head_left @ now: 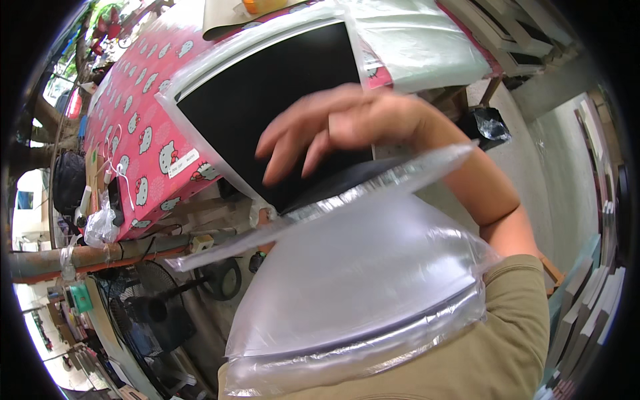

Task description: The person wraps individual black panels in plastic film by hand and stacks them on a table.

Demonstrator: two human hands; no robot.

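My right hand [347, 127] is raised over a flat black panel [267, 87], blurred by motion, its fingers loosely spread and nothing visible in them. The panel has a pale border, sits in clear plastic wrap and rests partly on the table. Close to my body, a whitish sheet in clear plastic [360, 273] stands tilted, its upper edge crossing in front of my right forearm. Most of my left hand [265, 217] is hidden behind that sheet; a bit of it shows at bunched plastic by the black panel's near-left corner, its grip unclear.
A pink patterned cloth [153, 133] covers the table. More clear plastic [420, 47] lies at its far right. A white cable [117, 157] hangs at the left edge. Below stand a black fan [150, 307] and a pipe [100, 257]. Flat boards [587, 313] lean at right.
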